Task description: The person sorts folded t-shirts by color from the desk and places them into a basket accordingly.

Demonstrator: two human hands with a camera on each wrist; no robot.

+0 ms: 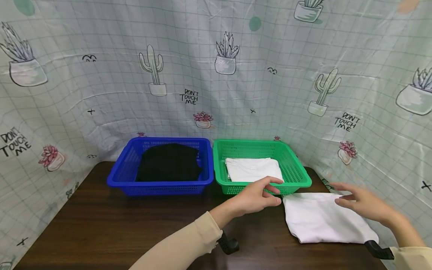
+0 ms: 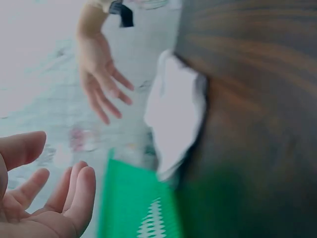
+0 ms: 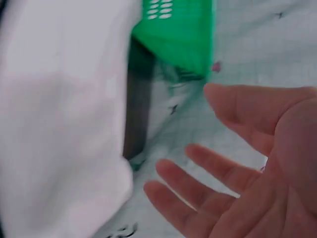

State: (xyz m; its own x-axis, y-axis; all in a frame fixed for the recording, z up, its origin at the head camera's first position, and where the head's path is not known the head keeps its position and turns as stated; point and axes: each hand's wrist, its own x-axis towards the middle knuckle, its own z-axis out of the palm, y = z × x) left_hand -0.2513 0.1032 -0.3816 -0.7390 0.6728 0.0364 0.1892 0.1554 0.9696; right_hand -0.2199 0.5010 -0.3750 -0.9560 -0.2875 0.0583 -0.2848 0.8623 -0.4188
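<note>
A folded white cloth lies on the table at the right; its pale surface fills the left of the right wrist view. My right hand hovers above its right part, fingers spread and apart from it in the right wrist view. The left hand is in the air before the green basket, close to the cloth's left edge, fingers loosely bent with nothing between them. Inside that basket sits another folded white cloth, its front edge partly hidden by the left hand.
Left of the green basket stands a blue basket holding black cloth. Both are near the back of the dark wooden table. A printed curtain hangs behind and along both sides.
</note>
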